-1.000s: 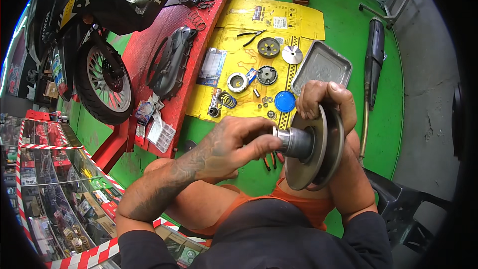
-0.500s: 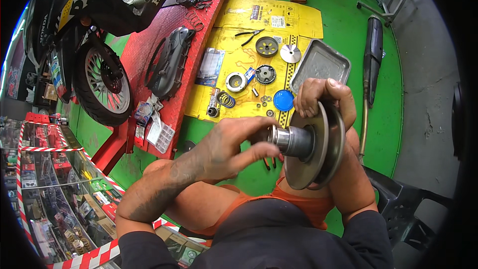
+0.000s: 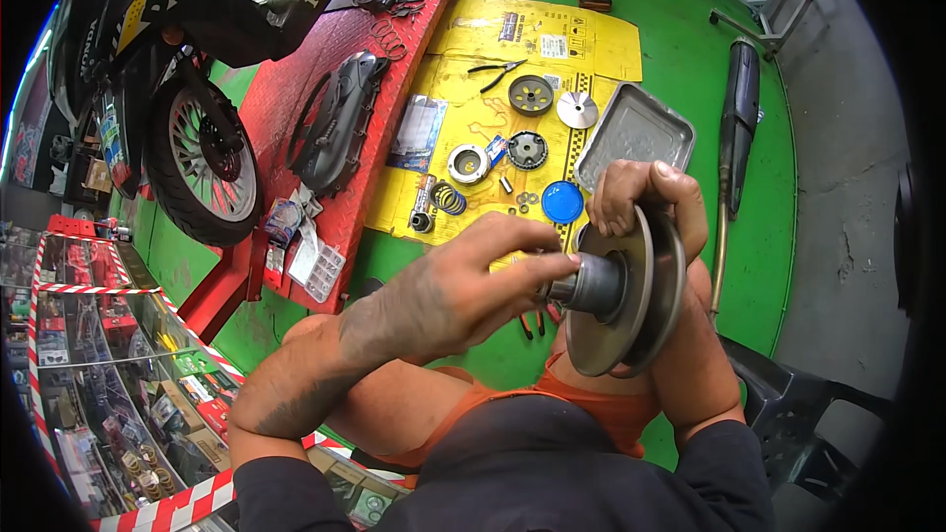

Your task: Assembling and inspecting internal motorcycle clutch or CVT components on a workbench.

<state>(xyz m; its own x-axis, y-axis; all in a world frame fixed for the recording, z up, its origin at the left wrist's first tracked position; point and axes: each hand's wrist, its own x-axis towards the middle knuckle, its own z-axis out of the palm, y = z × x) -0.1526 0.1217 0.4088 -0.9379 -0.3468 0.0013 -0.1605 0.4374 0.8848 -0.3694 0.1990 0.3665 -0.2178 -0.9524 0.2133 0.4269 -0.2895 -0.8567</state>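
Observation:
A grey metal driven pulley (image 3: 603,343) with two broad discs is held upright on edge above my lap. My right hand (image 3: 645,195) is closed over its top rim, the thumb over the far side. My left hand (image 3: 473,276) is wrapped round the end of the pulley's hub (image 3: 599,286), fingers over the top and side; its palm side is hidden. Just beyond lie a blue round lid (image 3: 563,202), several small rings (image 3: 528,200), a blue coil spring (image 3: 448,199) and a ribbed clutch part (image 3: 527,149) on yellow cardboard (image 3: 463,89).
A grey metal tray (image 3: 641,133) stands beyond my right hand, with an exhaust (image 3: 739,128) farther right. At left, a red lift platform (image 3: 320,69) carries a black cover (image 3: 340,128) beside a motorbike wheel (image 3: 202,153). Glass display cases (image 3: 108,374) stand at lower left; a black chair (image 3: 798,404) is at right.
My left hand has moved right and its fingers have closed over the hub's end, which was showing before. The pulley and my right hand have stayed nearly still.

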